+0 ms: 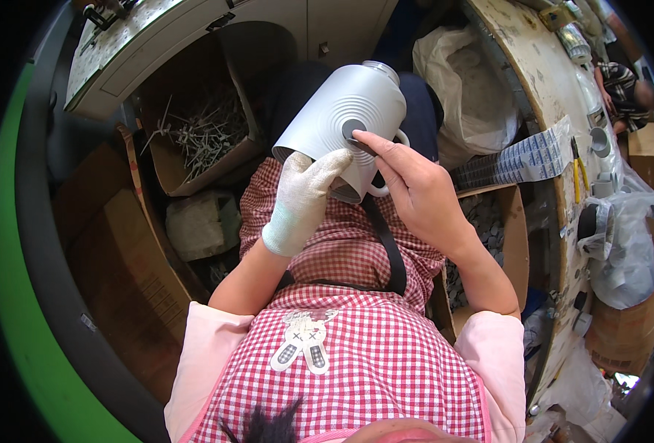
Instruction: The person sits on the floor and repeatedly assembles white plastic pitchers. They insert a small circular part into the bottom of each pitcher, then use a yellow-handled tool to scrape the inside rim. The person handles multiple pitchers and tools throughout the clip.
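A silver-grey jug [319, 111] with ringed ridges and a pale handle lies tilted across my lap, its neck pointing away from me. A dark grey round disc [353, 129] sits at the centre of the rings. My left hand [303, 193], in a whitish glove, is closed at the jug's near, open end; some of its fingers are hidden. My bare right hand [415, 181] pinches a small, thin dark piece [362, 147] against the jug's side, just below the disc. The index fingertip touches the disc's edge.
At left, a cardboard box [220, 171] holds many thin grey sprue-like pieces. Another box [517, 255] on my right contains small grey parts. A white plastic sack [463, 88] stands beside the worn workbench [522, 44]. Yellow-handled pliers [579, 173] lie on the bench; another person [622, 92] sits beyond.
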A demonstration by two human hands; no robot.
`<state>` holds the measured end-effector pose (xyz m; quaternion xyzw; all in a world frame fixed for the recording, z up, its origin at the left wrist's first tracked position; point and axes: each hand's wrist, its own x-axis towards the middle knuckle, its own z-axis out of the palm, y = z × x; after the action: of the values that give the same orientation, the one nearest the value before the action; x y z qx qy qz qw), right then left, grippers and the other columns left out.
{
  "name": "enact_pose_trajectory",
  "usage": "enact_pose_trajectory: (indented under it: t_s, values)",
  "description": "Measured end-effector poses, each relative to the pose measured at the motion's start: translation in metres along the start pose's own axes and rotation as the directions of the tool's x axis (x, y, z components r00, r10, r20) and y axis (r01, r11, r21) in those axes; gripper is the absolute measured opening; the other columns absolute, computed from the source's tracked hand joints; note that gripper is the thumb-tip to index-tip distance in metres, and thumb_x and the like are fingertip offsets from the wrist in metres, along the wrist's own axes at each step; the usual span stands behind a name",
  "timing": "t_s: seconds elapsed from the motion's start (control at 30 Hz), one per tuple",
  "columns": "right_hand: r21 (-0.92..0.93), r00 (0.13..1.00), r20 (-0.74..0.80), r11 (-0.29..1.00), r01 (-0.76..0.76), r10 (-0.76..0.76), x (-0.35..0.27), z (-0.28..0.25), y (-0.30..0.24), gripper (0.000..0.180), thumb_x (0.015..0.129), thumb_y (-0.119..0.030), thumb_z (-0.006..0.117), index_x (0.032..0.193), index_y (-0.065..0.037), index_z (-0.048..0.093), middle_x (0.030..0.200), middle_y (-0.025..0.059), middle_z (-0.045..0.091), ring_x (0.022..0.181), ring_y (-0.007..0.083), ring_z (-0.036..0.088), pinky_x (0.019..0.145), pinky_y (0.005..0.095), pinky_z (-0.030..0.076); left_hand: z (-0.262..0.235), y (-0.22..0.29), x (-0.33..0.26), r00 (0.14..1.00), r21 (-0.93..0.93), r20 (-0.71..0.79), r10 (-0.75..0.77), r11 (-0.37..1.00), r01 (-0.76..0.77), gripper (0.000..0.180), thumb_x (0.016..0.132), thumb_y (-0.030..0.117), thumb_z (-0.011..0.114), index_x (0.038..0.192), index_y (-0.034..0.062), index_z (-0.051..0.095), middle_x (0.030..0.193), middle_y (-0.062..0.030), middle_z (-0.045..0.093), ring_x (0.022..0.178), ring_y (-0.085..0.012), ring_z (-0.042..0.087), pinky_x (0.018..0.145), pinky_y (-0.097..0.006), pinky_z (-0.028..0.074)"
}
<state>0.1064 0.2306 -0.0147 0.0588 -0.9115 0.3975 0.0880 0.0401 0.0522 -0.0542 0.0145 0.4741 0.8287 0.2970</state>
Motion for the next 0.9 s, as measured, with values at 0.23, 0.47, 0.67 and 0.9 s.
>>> enact_pose_trajectory:
  t_s: [0.23,0.47,0.67,0.9]
  values:
    - [-0.243,0.998,-0.040,0.969,0.030,-0.040,-0.003,0.001,-0.001,0.053,0.094,0.000,0.063,0.145,-0.014,0.060,0.092,0.0138,0.068,0.071,0.0292,0.068,0.064,0.0365,0.056,0.004,-0.006,0.006,0.999,0.010,-0.033,0.030,1.000,-0.029,0.039,0.101,0.013,0.063,0.137,-0.0003,0.055,0.118,-0.0103,0.068,0.099,-0.0169,0.070,0.080,-0.030,0.060]
    - [-0.447,0.995,-0.061,0.893,0.047,-0.082,-0.005,0.000,-0.002,0.061,0.090,0.005,0.061,0.148,-0.016,0.058,0.081,0.0125,0.059,0.062,0.0284,0.062,0.058,0.0370,0.052,0.013,0.002,0.008,1.000,0.062,-0.024,-0.002,0.998,0.004,0.043,0.101,0.016,0.065,0.139,-0.0014,0.053,0.119,-0.0113,0.067,0.099,-0.0167,0.069,0.081,-0.030,0.058]
    - [-0.563,0.995,-0.063,0.826,0.030,-0.079,-0.007,-0.005,-0.008,0.066,0.084,0.003,0.063,0.147,-0.016,0.058,0.082,0.0116,0.060,0.062,0.0270,0.064,0.057,0.0370,0.054,0.018,0.000,0.010,1.000,0.154,-0.010,-0.022,0.988,0.024,0.041,0.102,0.017,0.064,0.136,-0.0042,0.056,0.118,-0.0101,0.068,0.101,-0.0150,0.068,0.085,-0.028,0.057]
    - [-0.740,0.998,-0.012,0.671,0.034,-0.064,-0.002,0.001,-0.020,0.048,0.086,-0.008,0.063,0.134,-0.003,0.066,0.081,0.0101,0.066,0.058,0.0232,0.069,0.051,0.0328,0.056,0.025,-0.015,0.019,0.993,0.469,-0.031,0.116,0.879,-0.088,0.029,0.104,0.014,0.060,0.114,-0.0133,0.063,0.098,-0.0068,0.068,0.079,-0.0085,0.059,0.065,-0.027,0.048]
